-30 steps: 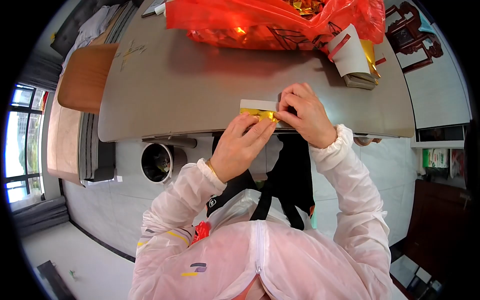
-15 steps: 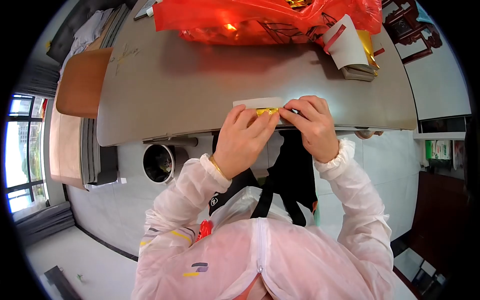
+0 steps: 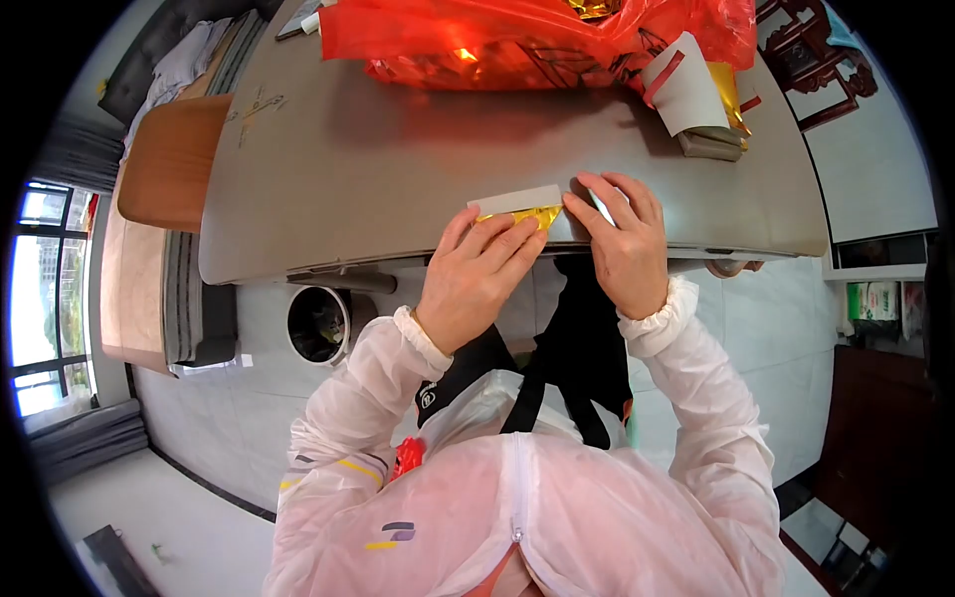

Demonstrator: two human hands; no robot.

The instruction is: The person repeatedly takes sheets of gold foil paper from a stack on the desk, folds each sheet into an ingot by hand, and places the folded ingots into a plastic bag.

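A strip of gold foil paper with a pale backing [image 3: 537,198] lies near the front edge of the table, its gold part folded along the near side. My left hand [image 3: 473,274] rests over it, fingers bent down on the foil and holding it against the tabletop; part of the gold is hidden under them. Beside the right end of the paper is my right hand [image 3: 629,239]. One of its digits touches or almost touches the paper's corner, while the others are spread apart. A bright pale patch shows between these fingers; I cannot tell what it is.
Across the back of the table [image 3: 398,179] lies a red plastic bag [image 3: 557,45] with gold foil inside. A stack of paper sheets [image 3: 686,90] stands at the back right. A bin [image 3: 320,326] is on the floor, and a brown chair [image 3: 171,164] stands at left.
My left hand has slid slightly left and down, showing more gold foil. The right hand's fingers have lifted and spread beside the paper's right end.
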